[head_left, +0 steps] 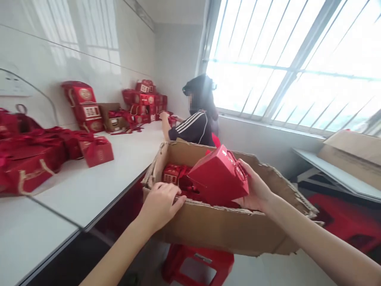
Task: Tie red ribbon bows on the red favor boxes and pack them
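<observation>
A red stool (198, 260) is seen nearest, low down, under a torn cardboard box (226, 230). The near wall of the cardboard box is clasped by the left hand (160, 204), with the grip curled over the rim. A red gift box (218, 176) is held tilted over the open cardboard box by the right hand (256, 191), with the grip closed on its side. Small red packs (174, 174) are seen inside. Farther off, piled red boxes (86, 107) are kept on the white surface (98, 182). A person (195, 123) is seen at it, by the window (291, 59).

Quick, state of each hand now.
Left hand: closed over the cardboard box rim.
Right hand: holding a red gift box.
</observation>
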A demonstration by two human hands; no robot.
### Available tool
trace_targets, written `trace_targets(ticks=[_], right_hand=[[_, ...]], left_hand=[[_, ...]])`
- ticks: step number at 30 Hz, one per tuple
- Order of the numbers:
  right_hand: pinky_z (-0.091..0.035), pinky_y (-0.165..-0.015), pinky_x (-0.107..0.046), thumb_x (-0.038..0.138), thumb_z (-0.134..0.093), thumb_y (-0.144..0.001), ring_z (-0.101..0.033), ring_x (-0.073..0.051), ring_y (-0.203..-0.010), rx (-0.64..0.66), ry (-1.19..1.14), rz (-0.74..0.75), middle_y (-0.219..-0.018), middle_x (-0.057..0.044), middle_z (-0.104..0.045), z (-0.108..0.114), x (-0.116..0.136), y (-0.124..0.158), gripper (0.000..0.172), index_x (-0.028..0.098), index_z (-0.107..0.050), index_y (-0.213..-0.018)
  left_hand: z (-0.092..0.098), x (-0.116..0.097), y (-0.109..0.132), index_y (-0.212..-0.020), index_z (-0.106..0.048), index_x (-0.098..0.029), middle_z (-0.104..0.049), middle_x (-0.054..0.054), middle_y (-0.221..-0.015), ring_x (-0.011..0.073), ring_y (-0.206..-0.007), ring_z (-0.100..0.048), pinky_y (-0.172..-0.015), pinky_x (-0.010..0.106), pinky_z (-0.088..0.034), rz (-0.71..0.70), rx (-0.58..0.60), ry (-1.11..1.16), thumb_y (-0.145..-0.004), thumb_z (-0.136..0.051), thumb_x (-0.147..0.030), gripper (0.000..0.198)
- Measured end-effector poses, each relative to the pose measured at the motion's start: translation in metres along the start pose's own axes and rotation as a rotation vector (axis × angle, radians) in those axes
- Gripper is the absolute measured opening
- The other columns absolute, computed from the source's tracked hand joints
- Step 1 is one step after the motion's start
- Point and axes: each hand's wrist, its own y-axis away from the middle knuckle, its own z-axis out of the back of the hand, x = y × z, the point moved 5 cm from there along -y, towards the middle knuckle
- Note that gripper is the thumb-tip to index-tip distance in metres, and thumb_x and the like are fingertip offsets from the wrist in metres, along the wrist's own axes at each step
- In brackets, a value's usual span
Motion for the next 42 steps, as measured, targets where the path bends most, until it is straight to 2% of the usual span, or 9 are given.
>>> trace_targets(ticks=[3, 7, 13, 18, 21, 25, 31, 37, 42], right_hand=[[-0.054, -0.073, -0.037, 0.064, -0.042, -0.080, -0.065, -0.020, -0.084, -0.001, -0.050, -0.006, -0.088, -0.006, -0.068, 0.018, -0.003, -0.002, 0.048, 0.021, -0.061, -0.089], [-0.054, -0.073, -0.034, 0.063, -0.043, -0.080, -0.064, -0.018, -0.087, -0.005, -0.097, -0.087, -0.087, -0.005, -0.068, 0.030, -0.011, -0.005, 0.046, 0.021, -0.061, -0.086], [-0.056, -0.068, -0.034, 0.063, -0.038, -0.082, -0.064, -0.018, -0.083, -0.061, -0.082, -0.100, -0.090, -0.004, -0.066, 0.043, 0.003, -0.027, 0.046, 0.023, -0.058, -0.094], [-0.057, -0.069, -0.031, 0.058, -0.038, -0.084, -0.063, -0.019, -0.091, -0.092, -0.133, 0.030, -0.094, -0.004, -0.066, 0.061, 0.029, -0.070, 0.041, 0.023, -0.056, -0.098], [-0.058, -0.069, -0.029, 0.059, -0.039, -0.082, -0.062, -0.022, -0.097, -0.081, -0.130, 0.046, -0.099, -0.009, -0.064, 0.070, 0.029, -0.094, 0.045, 0.019, -0.055, -0.097], [-0.058, -0.062, -0.029, 0.065, -0.040, -0.076, -0.061, -0.026, -0.100, -0.036, -0.097, 0.018, -0.104, -0.013, -0.062, 0.063, 0.014, -0.109, 0.054, 0.017, -0.053, -0.099], [-0.057, -0.056, -0.028, 0.067, -0.041, -0.074, -0.062, -0.023, -0.098, -0.031, -0.050, 0.064, -0.102, -0.007, -0.065, 0.050, 0.000, -0.103, 0.052, 0.023, -0.054, -0.101], [-0.054, -0.077, -0.035, 0.054, -0.059, -0.072, -0.064, -0.021, -0.092, -0.119, 0.202, 0.261, -0.097, -0.002, -0.068, 0.100, 0.040, -0.088, 0.040, 0.025, -0.059, -0.100], [-0.048, -0.085, -0.037, 0.029, -0.077, -0.061, -0.061, -0.024, -0.095, -0.147, 0.735, 0.143, -0.109, -0.007, -0.064, 0.163, 0.048, -0.079, 0.054, 0.021, -0.057, -0.110]], left_hand=[[-0.013, -0.004, 0.006, -0.061, -0.053, -0.019, -0.057, 0.000, -0.057, 0.0175, -0.057, -0.053, -0.066, 0.034, -0.036, -0.063, -0.123, -0.153, -0.086, -0.044, -0.028, 0.028], [-0.011, -0.002, 0.011, -0.059, -0.050, -0.019, -0.053, -0.001, -0.054, 0.0151, -0.054, -0.048, -0.065, 0.032, -0.035, -0.108, -0.249, -0.192, -0.085, -0.045, -0.024, 0.027], [-0.010, -0.005, 0.010, -0.058, -0.048, -0.020, -0.051, -0.002, -0.052, 0.0144, -0.052, -0.045, -0.064, 0.031, -0.035, -0.087, -0.297, -0.178, -0.082, -0.047, -0.022, 0.024], [-0.010, -0.006, 0.012, -0.057, -0.048, -0.019, -0.052, -0.002, -0.051, 0.0145, -0.051, -0.045, -0.063, 0.032, -0.035, -0.084, -0.322, -0.164, -0.080, -0.048, -0.020, 0.023], [-0.010, -0.008, 0.012, -0.056, -0.048, -0.019, -0.051, -0.002, -0.051, 0.0143, -0.051, -0.044, -0.062, 0.032, -0.035, -0.067, -0.327, -0.163, -0.079, -0.047, -0.020, 0.023], [-0.009, -0.010, 0.012, -0.054, -0.048, -0.019, -0.049, -0.002, -0.049, 0.0134, -0.050, -0.042, -0.061, 0.031, -0.034, -0.016, -0.347, -0.176, -0.079, -0.045, -0.020, 0.025], [-0.008, -0.013, 0.012, -0.053, -0.048, -0.019, -0.049, -0.001, -0.048, 0.0131, -0.049, -0.041, -0.061, 0.031, -0.034, -0.014, -0.388, -0.148, -0.078, -0.045, -0.019, 0.025], [-0.009, -0.013, 0.012, -0.055, -0.048, -0.019, -0.051, -0.002, -0.049, 0.0138, -0.049, -0.042, -0.062, 0.031, -0.034, -0.020, -0.393, -0.152, -0.077, -0.047, -0.020, 0.022], [-0.010, -0.014, 0.014, -0.054, -0.046, -0.020, -0.049, -0.002, -0.048, 0.0135, -0.048, -0.040, -0.062, 0.031, -0.033, -0.033, -0.380, -0.165, -0.078, -0.045, -0.021, 0.024]])
